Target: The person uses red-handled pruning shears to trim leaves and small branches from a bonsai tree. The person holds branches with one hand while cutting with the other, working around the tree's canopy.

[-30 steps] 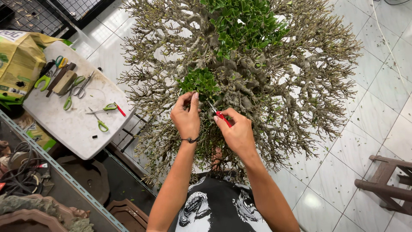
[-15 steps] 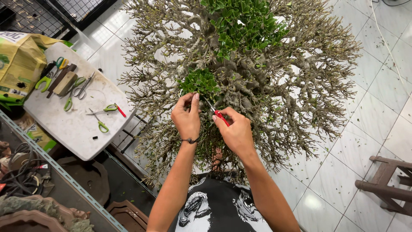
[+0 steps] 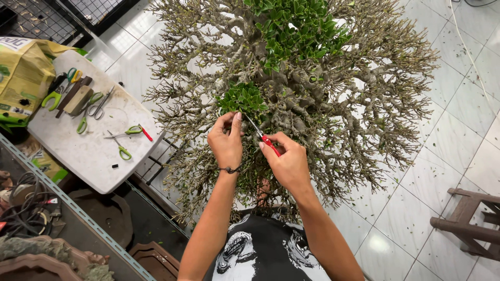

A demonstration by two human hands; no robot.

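Right hand (image 3: 289, 164) grips red-handled snips (image 3: 262, 136) — bonsai (image 3: 312, 93).

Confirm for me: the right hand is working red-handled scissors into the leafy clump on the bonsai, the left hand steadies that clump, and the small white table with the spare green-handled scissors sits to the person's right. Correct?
Not quite. In the head view the white table with the green-handled scissors sits to the person's left, not right. The rest holds: the right hand works red-handled scissors into the leafy clump on the bonsai, and the left hand steadies it.

I'm looking down on a bonsai workshop: a big bonsai tree (image 3: 312, 88) at twelve o'clock, pruning scissors (image 3: 125, 136) on a white table (image 3: 88, 156) at ten, empty pots (image 3: 104, 213) at eight.
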